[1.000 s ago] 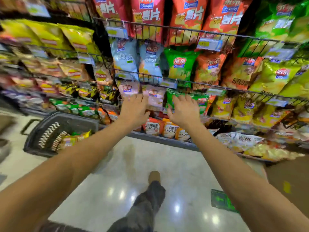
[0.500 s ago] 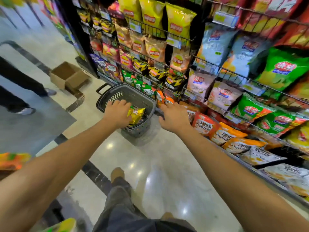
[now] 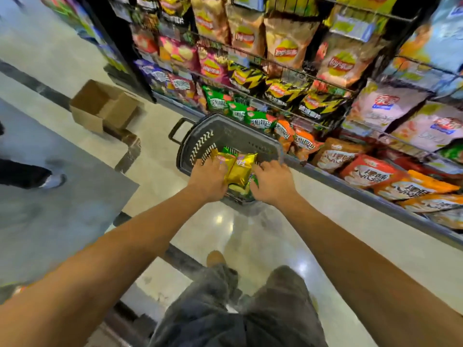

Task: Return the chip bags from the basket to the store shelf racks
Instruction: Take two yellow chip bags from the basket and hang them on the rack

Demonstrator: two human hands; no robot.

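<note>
While both bare arms reach down into it, a dark basket sits on the shiny floor, just beside the lowest of the shelf racks. Two gold chip bags lie side by side in the basket, near the side closest to the person, and a bit of a green bag peeks out behind them. The left hand is on the left one of the gold chip bags, and its fingers curl over the top of it and grip it. The right hand is at the right edge of those bags, with its fingers bent down into the basket; I cannot tell if they hold a bag or only press on it. The basket handle sticks out on the far left side. The racks are full of other bags: green packs and orange packs low down right next to the basket, and black and yellow packs above. An open cardboard box stands on the floor to the left, well apart from the basket. A grey mat lies further left, and someone else's shoe is on it. The person's own dark trousers show at the bottom.
</note>
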